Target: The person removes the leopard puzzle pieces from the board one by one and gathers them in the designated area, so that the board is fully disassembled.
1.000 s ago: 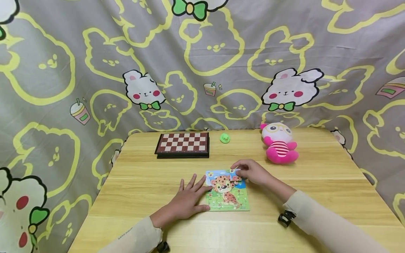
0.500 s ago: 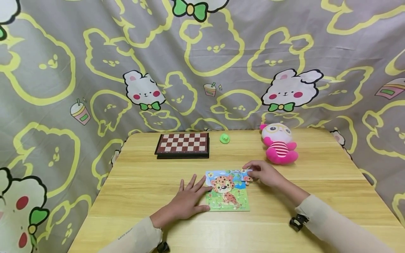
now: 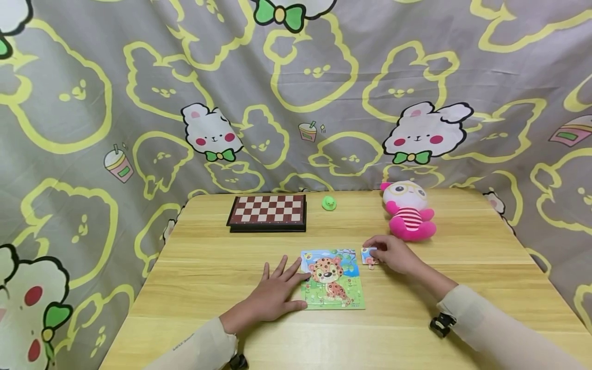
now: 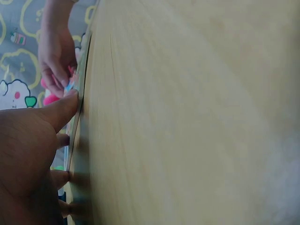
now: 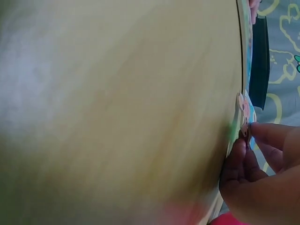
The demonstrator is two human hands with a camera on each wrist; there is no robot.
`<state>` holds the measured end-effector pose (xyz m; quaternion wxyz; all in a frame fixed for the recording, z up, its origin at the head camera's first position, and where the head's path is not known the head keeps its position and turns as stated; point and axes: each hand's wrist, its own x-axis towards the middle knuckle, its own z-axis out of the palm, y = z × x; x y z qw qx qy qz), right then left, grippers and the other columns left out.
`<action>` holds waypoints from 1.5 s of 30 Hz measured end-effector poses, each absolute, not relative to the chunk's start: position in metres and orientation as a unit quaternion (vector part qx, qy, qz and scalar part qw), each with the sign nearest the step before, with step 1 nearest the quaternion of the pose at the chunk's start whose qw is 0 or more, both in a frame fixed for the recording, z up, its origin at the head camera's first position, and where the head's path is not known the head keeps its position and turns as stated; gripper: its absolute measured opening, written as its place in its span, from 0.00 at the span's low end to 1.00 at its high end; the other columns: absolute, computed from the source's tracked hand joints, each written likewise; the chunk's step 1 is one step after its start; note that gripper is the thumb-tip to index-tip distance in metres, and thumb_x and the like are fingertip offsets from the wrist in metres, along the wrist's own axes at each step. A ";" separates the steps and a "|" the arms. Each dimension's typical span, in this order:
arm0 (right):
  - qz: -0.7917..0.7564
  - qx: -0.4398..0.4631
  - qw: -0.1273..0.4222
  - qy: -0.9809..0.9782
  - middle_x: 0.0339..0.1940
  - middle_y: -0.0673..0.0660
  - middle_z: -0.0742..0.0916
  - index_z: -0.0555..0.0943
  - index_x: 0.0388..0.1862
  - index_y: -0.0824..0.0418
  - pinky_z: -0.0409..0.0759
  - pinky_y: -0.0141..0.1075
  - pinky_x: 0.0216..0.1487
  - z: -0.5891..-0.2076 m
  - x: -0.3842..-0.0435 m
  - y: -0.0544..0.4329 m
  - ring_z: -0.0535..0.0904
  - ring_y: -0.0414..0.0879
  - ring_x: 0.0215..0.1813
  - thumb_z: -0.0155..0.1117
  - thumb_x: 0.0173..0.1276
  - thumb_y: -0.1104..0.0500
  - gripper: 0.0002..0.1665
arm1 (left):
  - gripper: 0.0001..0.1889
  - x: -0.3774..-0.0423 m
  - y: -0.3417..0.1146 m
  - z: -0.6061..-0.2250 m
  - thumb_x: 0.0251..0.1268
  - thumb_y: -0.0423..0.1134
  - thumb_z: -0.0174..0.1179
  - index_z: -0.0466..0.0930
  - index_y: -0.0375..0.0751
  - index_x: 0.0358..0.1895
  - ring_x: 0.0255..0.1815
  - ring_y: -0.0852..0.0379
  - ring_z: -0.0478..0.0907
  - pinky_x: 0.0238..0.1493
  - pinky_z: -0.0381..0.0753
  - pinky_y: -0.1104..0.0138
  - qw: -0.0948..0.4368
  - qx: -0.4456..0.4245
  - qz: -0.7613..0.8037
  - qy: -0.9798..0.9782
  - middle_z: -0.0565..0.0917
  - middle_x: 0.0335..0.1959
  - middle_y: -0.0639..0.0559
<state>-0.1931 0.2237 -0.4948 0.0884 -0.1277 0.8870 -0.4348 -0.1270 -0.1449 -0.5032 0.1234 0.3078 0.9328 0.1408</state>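
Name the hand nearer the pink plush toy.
Right. The right hand is in front of the plush toy; the left hand is farther off, at the left edge of the puzzle.

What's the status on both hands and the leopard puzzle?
Left hand spread at left edge of leopard puzzle. Right hand pinching one piece, just off puzzle's right side. Nothing visible between piece and puzzle.

Head view bright, evenly lit. Wrist views dimmer, hazy: surface (image 4: 178,117) soft, pale glare one side, shadow beside left hand (image 4: 30,150).
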 end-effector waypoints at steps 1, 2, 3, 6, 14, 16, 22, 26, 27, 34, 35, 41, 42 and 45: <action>-0.431 -0.128 0.086 0.889 0.42 0.56 0.86 0.87 0.50 0.62 0.78 0.35 0.39 -0.497 -0.193 0.224 0.76 0.48 0.40 0.64 0.73 0.68 0.11 | 0.37 -0.127 -0.145 -0.503 0.73 0.69 0.51 0.61 0.63 0.81 0.85 0.36 0.36 0.71 0.40 0.24 0.123 0.308 0.141 0.933 0.45 0.87 0.52; -0.429 -0.129 0.083 0.890 0.43 0.56 0.86 0.87 0.50 0.62 0.77 0.35 0.40 -0.498 -0.194 0.224 0.75 0.47 0.41 0.64 0.73 0.68 0.11 | 0.37 -0.127 -0.145 -0.503 0.73 0.69 0.51 0.61 0.63 0.81 0.85 0.36 0.36 0.71 0.40 0.24 0.123 0.309 0.141 0.933 0.45 0.87 0.52; -0.428 -0.130 0.082 0.891 0.43 0.56 0.87 0.88 0.50 0.62 0.77 0.35 0.40 -0.500 -0.194 0.224 0.75 0.47 0.40 0.64 0.73 0.68 0.11 | 0.37 -0.127 -0.145 -0.503 0.73 0.69 0.52 0.61 0.63 0.81 0.85 0.36 0.36 0.71 0.40 0.24 0.122 0.309 0.141 0.932 0.45 0.87 0.52; -0.424 -0.136 0.077 0.892 0.41 0.55 0.87 0.88 0.49 0.62 0.75 0.34 0.39 -0.504 -0.196 0.224 0.74 0.47 0.39 0.64 0.73 0.68 0.10 | 0.37 -0.127 -0.145 -0.504 0.73 0.69 0.52 0.61 0.62 0.81 0.85 0.35 0.36 0.71 0.40 0.23 0.119 0.311 0.142 0.932 0.45 0.87 0.51; -0.403 -0.135 0.062 0.903 0.43 0.55 0.88 0.88 0.48 0.62 0.75 0.40 0.45 -0.508 -0.198 0.225 0.74 0.46 0.40 0.64 0.72 0.68 0.10 | 0.37 -0.127 -0.146 -0.509 0.72 0.70 0.51 0.60 0.64 0.81 0.85 0.38 0.35 0.71 0.38 0.24 0.116 0.309 0.144 0.933 0.44 0.87 0.54; -0.398 -0.132 0.061 0.906 0.43 0.56 0.88 0.88 0.48 0.62 0.75 0.41 0.45 -0.509 -0.199 0.225 0.75 0.47 0.41 0.64 0.72 0.69 0.11 | 0.37 -0.127 -0.146 -0.509 0.72 0.70 0.51 0.60 0.65 0.81 0.85 0.38 0.34 0.71 0.38 0.24 0.117 0.308 0.144 0.933 0.44 0.87 0.54; -0.394 -0.128 0.055 0.909 0.44 0.56 0.87 0.89 0.47 0.61 0.75 0.41 0.45 -0.508 -0.198 0.224 0.74 0.47 0.41 0.64 0.72 0.69 0.10 | 0.38 -0.128 -0.146 -0.508 0.73 0.69 0.52 0.60 0.63 0.81 0.85 0.36 0.36 0.71 0.38 0.23 0.114 0.313 0.144 0.932 0.44 0.87 0.52; -0.393 -0.129 0.058 0.909 0.45 0.56 0.87 0.89 0.47 0.60 0.75 0.41 0.45 -0.508 -0.198 0.224 0.74 0.47 0.41 0.65 0.72 0.68 0.10 | 0.37 -0.127 -0.146 -0.506 0.73 0.69 0.52 0.61 0.62 0.81 0.85 0.35 0.36 0.70 0.39 0.23 0.114 0.314 0.145 0.931 0.45 0.86 0.51; -0.393 -0.130 0.058 0.908 0.45 0.56 0.87 0.89 0.47 0.60 0.75 0.41 0.45 -0.508 -0.198 0.224 0.74 0.47 0.41 0.65 0.72 0.68 0.10 | 0.37 -0.127 -0.146 -0.505 0.73 0.69 0.52 0.61 0.62 0.81 0.85 0.35 0.36 0.70 0.39 0.23 0.115 0.313 0.145 0.931 0.46 0.86 0.50; -0.394 -0.141 0.059 0.906 0.46 0.57 0.89 0.89 0.47 0.62 0.76 0.42 0.47 -0.507 -0.199 0.225 0.75 0.46 0.42 0.65 0.71 0.69 0.10 | 0.37 -0.127 -0.145 -0.505 0.73 0.70 0.51 0.60 0.64 0.81 0.85 0.36 0.35 0.72 0.39 0.24 0.122 0.308 0.137 0.934 0.44 0.87 0.52; -0.394 -0.141 0.060 0.906 0.46 0.57 0.89 0.89 0.47 0.62 0.76 0.42 0.48 -0.507 -0.199 0.225 0.76 0.47 0.42 0.65 0.71 0.69 0.10 | 0.37 -0.127 -0.145 -0.505 0.73 0.70 0.51 0.60 0.64 0.81 0.85 0.36 0.35 0.72 0.39 0.24 0.122 0.307 0.136 0.934 0.44 0.87 0.53; -0.404 -0.130 0.082 0.902 0.44 0.57 0.88 0.88 0.49 0.64 0.76 0.41 0.45 -0.500 -0.199 0.223 0.76 0.47 0.41 0.65 0.72 0.68 0.11 | 0.37 -0.128 -0.145 -0.506 0.72 0.70 0.50 0.59 0.65 0.81 0.85 0.36 0.36 0.72 0.39 0.24 0.123 0.304 0.131 0.936 0.44 0.87 0.53; -0.407 -0.129 0.087 0.900 0.44 0.57 0.88 0.88 0.50 0.64 0.77 0.40 0.44 -0.499 -0.198 0.223 0.76 0.47 0.41 0.64 0.72 0.68 0.11 | 0.37 -0.128 -0.145 -0.506 0.72 0.71 0.50 0.59 0.65 0.81 0.85 0.36 0.36 0.72 0.39 0.24 0.122 0.304 0.131 0.936 0.44 0.87 0.53; -0.419 -0.125 0.101 0.894 0.43 0.57 0.88 0.87 0.51 0.66 0.78 0.37 0.40 -0.496 -0.198 0.221 0.77 0.47 0.39 0.63 0.73 0.69 0.11 | 0.38 -0.129 -0.145 -0.506 0.72 0.71 0.50 0.59 0.65 0.81 0.85 0.37 0.35 0.72 0.39 0.24 0.123 0.304 0.131 0.935 0.44 0.87 0.53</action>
